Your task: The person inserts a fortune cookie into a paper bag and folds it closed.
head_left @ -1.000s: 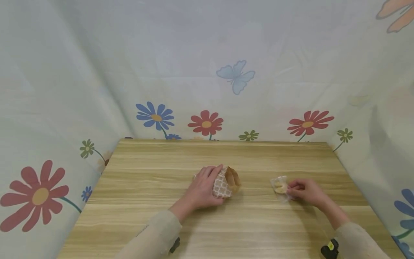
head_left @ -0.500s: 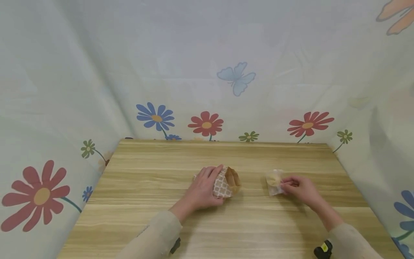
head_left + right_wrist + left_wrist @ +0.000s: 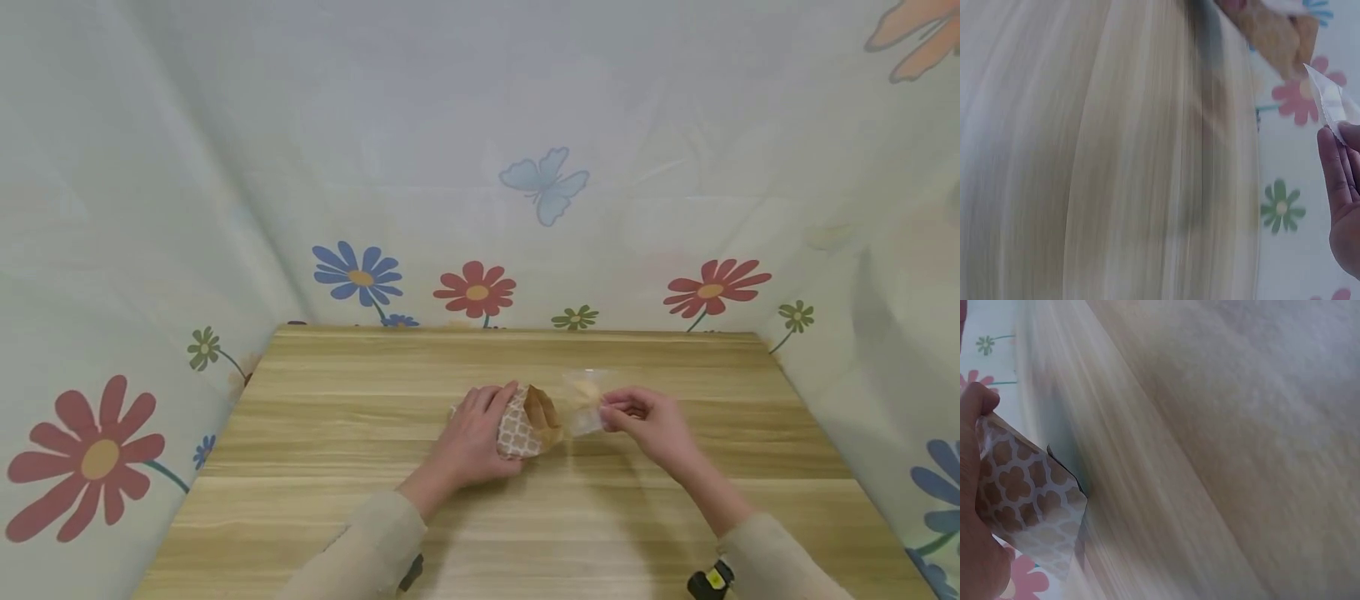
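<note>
A brown paper bag with a white lattice print (image 3: 519,429) lies on its side over the pale wood-grain desk (image 3: 360,358), its mouth gaping. The left hand (image 3: 472,433) grips the bag from the end away from the mouth, fingers curved round its body. Just beside the bag's mouth, apart from it, is a small clear plastic packet with pale yellow contents (image 3: 587,390); the right hand (image 3: 651,423) pinches its edge between thumb and fingers. Beyond the bag hangs a white flower-printed sheet (image 3: 405,200).

free room beyond paper bag (image 3: 516,429), packet (image 3: 587,402) before its mouth (image 3: 540,408)
</note>
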Demonstrator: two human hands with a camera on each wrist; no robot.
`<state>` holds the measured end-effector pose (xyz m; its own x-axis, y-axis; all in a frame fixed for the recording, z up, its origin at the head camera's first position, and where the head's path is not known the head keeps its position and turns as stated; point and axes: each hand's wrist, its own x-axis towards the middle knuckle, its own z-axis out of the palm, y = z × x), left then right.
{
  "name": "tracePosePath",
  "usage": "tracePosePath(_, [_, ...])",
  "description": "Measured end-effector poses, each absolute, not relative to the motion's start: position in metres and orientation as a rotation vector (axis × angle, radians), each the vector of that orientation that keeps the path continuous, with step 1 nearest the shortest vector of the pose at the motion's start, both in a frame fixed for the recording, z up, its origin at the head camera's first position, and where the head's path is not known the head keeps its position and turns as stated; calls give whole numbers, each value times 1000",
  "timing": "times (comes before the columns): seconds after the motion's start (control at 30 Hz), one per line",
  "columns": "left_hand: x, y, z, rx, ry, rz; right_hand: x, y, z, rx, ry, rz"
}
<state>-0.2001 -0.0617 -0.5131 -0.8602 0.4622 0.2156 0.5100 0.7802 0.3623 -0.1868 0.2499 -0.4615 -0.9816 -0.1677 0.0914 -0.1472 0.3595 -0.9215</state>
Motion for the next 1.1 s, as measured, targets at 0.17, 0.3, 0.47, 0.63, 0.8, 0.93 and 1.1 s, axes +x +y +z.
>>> tracePosePath(0.17, [-199, -58, -511, -762, -2852, -612, -185, 228, -464, -318, 2602, -1795])
tracePosePath(0.3, [-198, -55, -511, -731, -2865, -591, -183, 218, -467, -354, 2617, -1800])
tracePosePath(0.47, [-197, -54, -513, -702, -2864, -577, -180, 212, -469, -421, 2624, -1763])
tracePosePath(0.63, [-197, -54, -515, -687, -2859, -564, -180, 212, -470, -449, 2610, -1740])
tracePosePath(0.8, [-197, -54, -515, -684, -2871, -586, -179, 213, -471, -466, 2581, -1706])
tracePosePath(0.93, [-197, -54, -515, -688, -2879, -597, -179, 214, -470, -494, 2558, -1692])
tracePosePath(1.1, [-196, -54, -517, -717, -2874, -583, -182, 213, -472, -484, 2566, -1652])
